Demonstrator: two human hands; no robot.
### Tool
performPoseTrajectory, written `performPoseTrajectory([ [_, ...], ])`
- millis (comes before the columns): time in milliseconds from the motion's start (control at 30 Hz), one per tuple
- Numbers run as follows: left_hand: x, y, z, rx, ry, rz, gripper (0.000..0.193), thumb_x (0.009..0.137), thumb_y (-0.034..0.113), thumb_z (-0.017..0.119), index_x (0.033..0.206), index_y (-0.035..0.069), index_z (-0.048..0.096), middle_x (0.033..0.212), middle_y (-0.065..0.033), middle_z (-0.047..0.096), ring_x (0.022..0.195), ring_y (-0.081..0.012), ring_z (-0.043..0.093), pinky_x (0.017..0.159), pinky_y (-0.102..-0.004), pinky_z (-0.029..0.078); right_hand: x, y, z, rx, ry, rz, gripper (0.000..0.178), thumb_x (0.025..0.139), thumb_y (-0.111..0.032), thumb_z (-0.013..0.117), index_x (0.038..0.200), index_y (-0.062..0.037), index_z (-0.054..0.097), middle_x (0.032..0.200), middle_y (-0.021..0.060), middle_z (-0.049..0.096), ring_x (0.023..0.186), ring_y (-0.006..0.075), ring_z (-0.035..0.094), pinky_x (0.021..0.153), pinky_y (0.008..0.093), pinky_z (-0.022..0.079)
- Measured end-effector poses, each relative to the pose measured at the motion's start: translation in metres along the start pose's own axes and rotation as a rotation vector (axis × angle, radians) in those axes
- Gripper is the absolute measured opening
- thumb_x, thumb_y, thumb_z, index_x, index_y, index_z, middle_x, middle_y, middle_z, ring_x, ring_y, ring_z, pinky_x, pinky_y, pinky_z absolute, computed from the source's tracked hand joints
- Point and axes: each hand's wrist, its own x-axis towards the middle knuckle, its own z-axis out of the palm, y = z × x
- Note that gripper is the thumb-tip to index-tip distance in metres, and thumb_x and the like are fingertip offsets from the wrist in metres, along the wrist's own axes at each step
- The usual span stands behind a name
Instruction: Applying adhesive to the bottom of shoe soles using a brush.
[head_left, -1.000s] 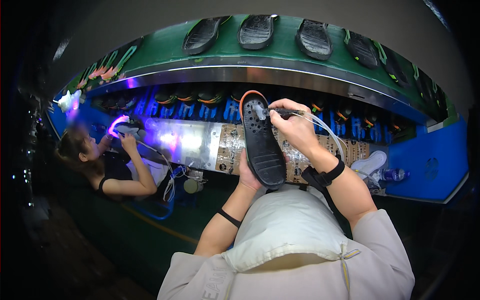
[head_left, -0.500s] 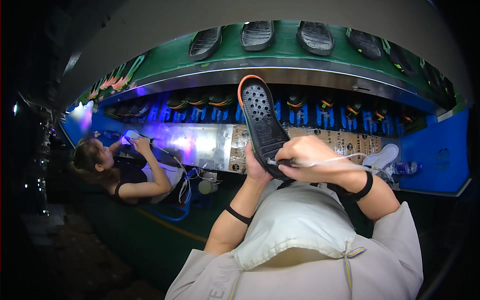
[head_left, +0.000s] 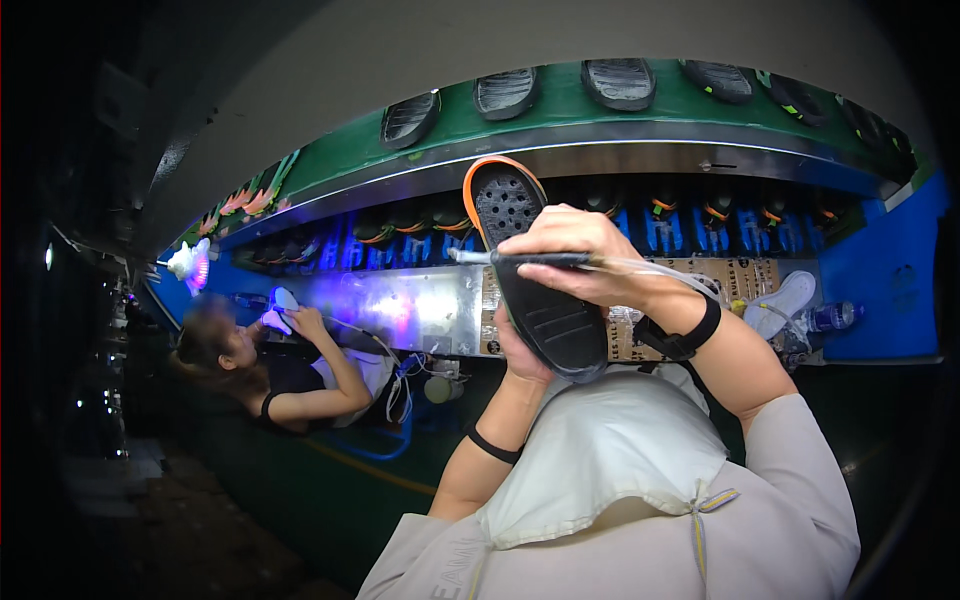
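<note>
A black shoe sole (head_left: 558, 328) with an orange rim at its far end and round holes in its upper part stands tilted in front of my chest. My left hand (head_left: 518, 350) is closed around its lower left edge. Over the sole's middle, my right hand (head_left: 590, 250) grips a brush (head_left: 548, 259) with a dark handle and a pale tip. That tip points left, past the sole's left edge. From the brush's back end a thin white hose runs right along my wrist. My right hand hides part of the sole.
A green conveyor belt (head_left: 555, 92) carrying several black soles runs across the far side. Beneath it, more shoe parts sit on blue holders (head_left: 664, 235). A metal and cardboard-covered bench, a white shoe (head_left: 782, 305) and a bottle (head_left: 835, 316) lie nearer. At left sits a co-worker (head_left: 290, 370).
My right hand has moved up and away from the sole's near end, and the brush tip has swung left beyond its edge. The sole remains in my left hand.
</note>
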Motion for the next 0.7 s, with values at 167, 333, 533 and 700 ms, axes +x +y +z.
performPoseTrajectory([
  [167,-0.001,0.004,0.007,0.022,-0.164,-0.059,0.094,0.091,0.079,0.046,0.157,0.012,0.042,0.145,-0.0174,0.06,0.126,-0.0385,0.064,0.109,-0.0537,0.053,0.001,0.001,0.004,-0.281,0.337,0.072,0.024,0.082,-0.003,0.077,0.106,-0.0041,0.077,0.088,0.0096,0.072,0.08,0.0247,0.066,0.08,0.0382,0.052],
  [333,0.004,0.007,0.001,-0.045,0.061,0.14,0.068,0.103,0.062,0.04,0.151,0.016,0.052,0.146,-0.01,0.061,0.13,-0.0298,0.062,0.11,-0.0472,0.052,0.001,-0.006,0.004,-0.114,-0.053,-0.045,0.024,0.082,-0.013,0.079,0.105,-0.0075,0.077,0.086,0.0078,0.072,0.083,0.0258,0.067,0.079,0.0376,0.048],
  [533,0.006,0.009,-0.008,-0.017,-0.007,0.152,0.074,0.105,0.066,0.037,0.157,0.013,0.044,0.156,-0.0091,0.051,0.141,-0.0267,0.052,0.119,-0.0454,0.043,0.001,-0.02,0.01,-0.4,-0.034,-0.092,0.022,0.081,-0.015,0.081,0.102,-0.0086,0.078,0.081,0.0035,0.068,0.086,0.0231,0.066,0.079,0.0377,0.045],
  [700,0.012,0.021,-0.005,-0.037,-0.091,0.182,0.089,0.098,0.078,0.034,0.154,0.011,0.047,0.152,-0.0137,0.054,0.14,-0.0297,0.054,0.118,-0.046,0.046,0.001,-0.023,0.009,-0.028,0.058,0.065,0.023,0.081,-0.013,0.08,0.104,-0.0117,0.079,0.086,0.0047,0.072,0.083,0.025,0.062,0.078,0.0396,0.045],
])
